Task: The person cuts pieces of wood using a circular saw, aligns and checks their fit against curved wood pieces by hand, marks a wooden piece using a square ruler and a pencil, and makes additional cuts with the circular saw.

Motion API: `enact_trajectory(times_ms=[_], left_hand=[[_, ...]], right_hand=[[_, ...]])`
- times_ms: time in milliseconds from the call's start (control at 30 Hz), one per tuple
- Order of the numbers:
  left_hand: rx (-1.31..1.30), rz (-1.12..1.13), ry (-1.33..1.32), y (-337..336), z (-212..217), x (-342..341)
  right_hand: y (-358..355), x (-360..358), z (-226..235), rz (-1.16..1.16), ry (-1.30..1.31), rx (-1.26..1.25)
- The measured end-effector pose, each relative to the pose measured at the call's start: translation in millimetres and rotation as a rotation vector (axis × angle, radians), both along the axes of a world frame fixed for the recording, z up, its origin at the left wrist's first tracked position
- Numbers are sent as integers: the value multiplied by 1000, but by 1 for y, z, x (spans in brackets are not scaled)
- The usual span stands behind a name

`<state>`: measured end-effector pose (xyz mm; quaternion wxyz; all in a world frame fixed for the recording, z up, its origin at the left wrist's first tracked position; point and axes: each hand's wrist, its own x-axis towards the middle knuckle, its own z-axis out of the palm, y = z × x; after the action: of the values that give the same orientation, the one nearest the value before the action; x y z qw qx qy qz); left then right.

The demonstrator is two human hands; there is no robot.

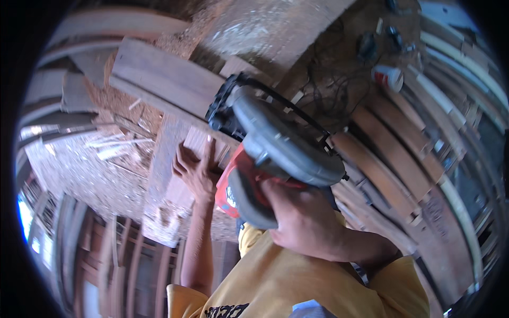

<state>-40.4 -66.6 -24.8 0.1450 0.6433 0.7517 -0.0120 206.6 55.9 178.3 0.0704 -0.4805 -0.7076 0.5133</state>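
A red and grey circular saw [286,140] with a large rounded guard is in front of me. Its rear handle is wrapped by my right hand [310,217]. Under the saw's black front end lies a long wooden plank [164,71], running off to the upper left. My left hand [196,172] rests beside the saw on a shorter reddish board [181,190]. Its index finger is stretched toward the plank's near edge, with the other fingers apart and bent. The blade and its contact with the wood are hidden.
Sawdust and wood scraps [124,150] cover the surface at left. Stacked timber [387,159] lies at right, near a white and red tub [388,78]. Dark cables [331,90] tangle on the ground beyond the saw. Upright boards [124,259] stand at lower left.
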Motion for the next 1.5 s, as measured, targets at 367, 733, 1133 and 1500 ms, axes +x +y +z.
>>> enact_trajectory(times_ms=[367,733,1133,1500], left_hand=[[157,-106,-114,-20,33,21],[215,-112,-136,-19,32,28],[231,-99,-131,-10,34,28],[248,-76,-131,2,30,28]], right_hand=[[1,-8,-7,-19,-48,150],[8,-16,-7,-27,-71,230],[8,-19,-9,-18,-84,226],[12,-29,-18,-89,18,180]])
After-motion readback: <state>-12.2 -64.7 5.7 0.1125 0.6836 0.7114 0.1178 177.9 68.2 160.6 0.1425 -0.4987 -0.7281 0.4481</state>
